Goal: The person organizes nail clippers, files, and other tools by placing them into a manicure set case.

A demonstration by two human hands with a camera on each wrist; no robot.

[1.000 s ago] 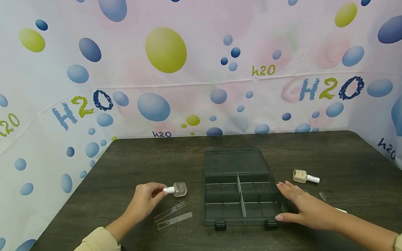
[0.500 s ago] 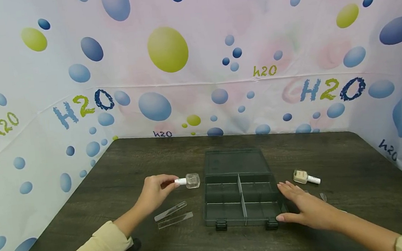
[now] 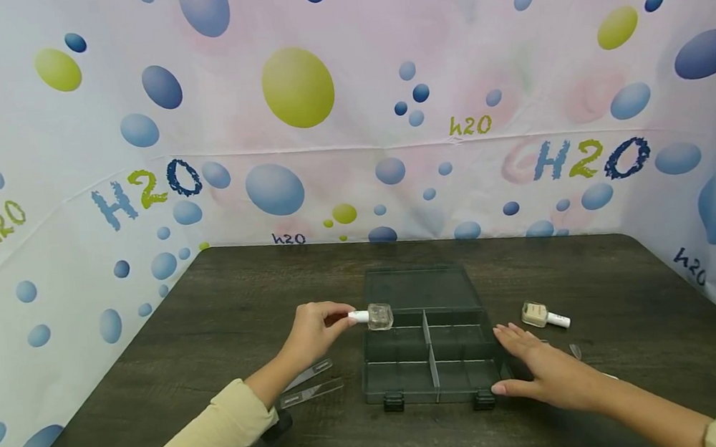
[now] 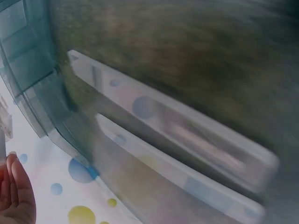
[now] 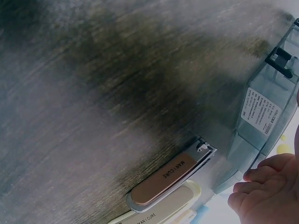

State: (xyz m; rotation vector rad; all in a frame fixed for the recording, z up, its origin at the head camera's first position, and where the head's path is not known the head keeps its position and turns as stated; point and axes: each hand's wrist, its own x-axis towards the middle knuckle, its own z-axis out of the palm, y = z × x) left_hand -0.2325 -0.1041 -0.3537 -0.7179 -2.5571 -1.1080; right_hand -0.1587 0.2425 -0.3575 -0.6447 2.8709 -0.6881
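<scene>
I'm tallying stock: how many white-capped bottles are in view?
2: one clear bottle, held by its cap in the left hand; one beige bottle, lying on the table right of the box.

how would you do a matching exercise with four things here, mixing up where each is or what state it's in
1. clear nail polish bottle
2. beige nail polish bottle
3. organizer box
4. two clear strips

A. open, divided inside
B. on the table, left of the organizer box
C. in the grip of the left hand
D. white-capped, lying right of the organizer box

Pairs: 1-C, 2-D, 3-A, 4-B
</scene>
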